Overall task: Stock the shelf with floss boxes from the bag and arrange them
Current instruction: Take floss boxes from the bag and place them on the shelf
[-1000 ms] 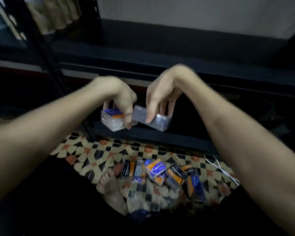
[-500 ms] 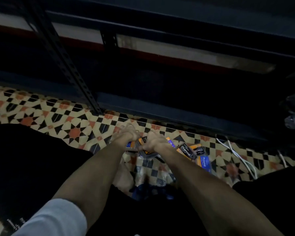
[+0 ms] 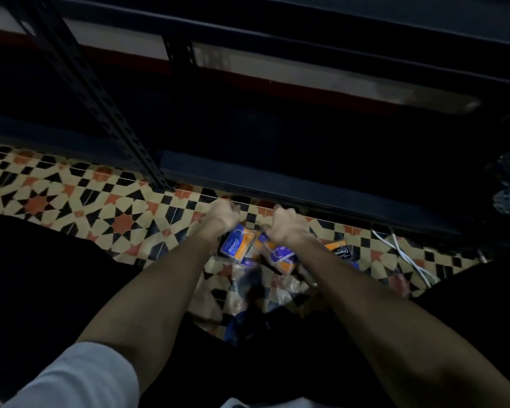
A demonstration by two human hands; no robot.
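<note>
Two bare forearms are seen reaching down to a patterned tile floor [image 3: 56,198] in front of a dark metal shelf unit [image 3: 277,189]. The left hand [image 3: 223,214] is curled knuckles-up over the far end of a blue/orange floss box marked "Round" [image 3: 236,244]; fingers are bent round it, so it appears gripped, tho the fingertips are hidden. The right hand [image 3: 286,226] is likewise fisted over a second blue/orange box [image 3: 278,256]; contact looks like a grip, fingertips not visible. A third box, black/orange w/ "Charcoal" lettering [image 3: 340,251], lies on the tiles just right of the right wrist, partly cut off by the arm. At least 3 boxes can be counted; more scraps of blue show between the arms but are too blurred to number. Crumpled clear plastic bag material [image 3: 248,293] is seen below the boxes. 2 white cables [image 3: 407,257] lie at right by the shelf base. One perforated upright [image 3: 100,98] runs diagonally. One pale sleeve [image 3: 80,378] is visible on the left arm.
</note>
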